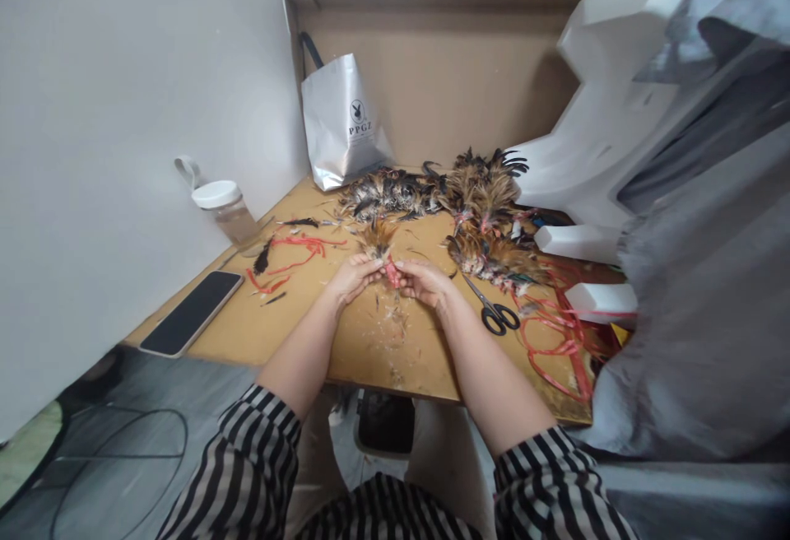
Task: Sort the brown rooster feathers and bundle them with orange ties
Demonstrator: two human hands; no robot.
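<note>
Over the middle of the table, a small bundle of brown and black feathers [377, 238] points away from me. My left hand [358, 276] is closed, its thumb and fingers pinching the base of the bundle. Wound or lying at that base is a red strip [392, 271]. Just beside it, my right hand [421, 280] is closed with its fingertips on the red strip. The exact grip under the fingers is hidden. Black-handled scissors [499, 316] lie right of my right forearm, and loose feather bits are scattered below my hands.
Piles of feathers [395, 194] and brown feather bundles [485, 186] lie at the back. Tangled red strips [564, 342] cover the right side, near a white machine-like frame [592, 145]. At left are a phone [192, 312] and a lidded jar [228, 209]; a silver bag [342, 124] stands behind.
</note>
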